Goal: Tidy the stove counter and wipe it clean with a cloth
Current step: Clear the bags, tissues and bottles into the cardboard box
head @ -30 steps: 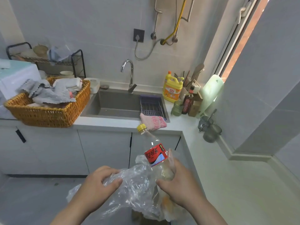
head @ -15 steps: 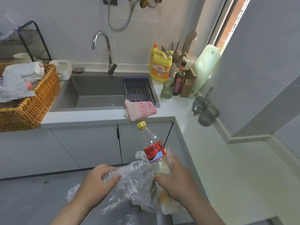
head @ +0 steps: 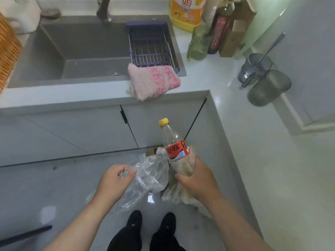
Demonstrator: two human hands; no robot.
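The right hand [head: 197, 180] grips the bottle [head: 174, 145] low down; the left hand [head: 114, 182] pinches the bag [head: 150, 174] beside it. The cloth [head: 152, 80] overhangs the counter's [head: 235, 124] front edge.

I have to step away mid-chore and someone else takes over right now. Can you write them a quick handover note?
Left hand: pinches the clear plastic bag.
Right hand: grips the cola bottle, cap on, held over the floor by the cabinets, with bag plastic bunched round its base.
Pink cloth: lies on the counter edge beside the sink, untouched.
Grey cups: stand near the counter's back wall.
Done: the bottle is off the counter.
Left: probably bag and bin the bottle, then wipe the counter with the cloth.
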